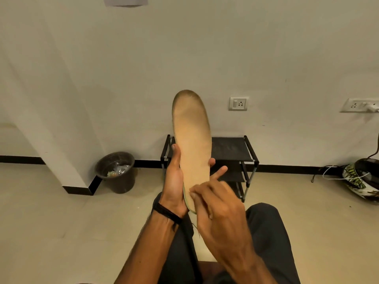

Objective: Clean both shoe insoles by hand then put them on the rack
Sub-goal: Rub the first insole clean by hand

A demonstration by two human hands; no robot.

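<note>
I hold one tan insole upright in front of me, toe end up, its top face toward me and darker with dirt near the toe. My left hand grips its lower half, thumb along the left edge and fingers wrapped behind to the right edge. My right hand is at the heel end. Its fingers are curled with the tips touching the insole's surface, and the index finger sticks out. A black shoe rack stands against the wall behind the insole. No second insole is in view.
A dark waste bin with rubbish stands left of the rack by a wall corner. A patterned helmet and cables lie on the floor at the right. My knees in dark trousers are below the hands. Wall sockets sit above the rack.
</note>
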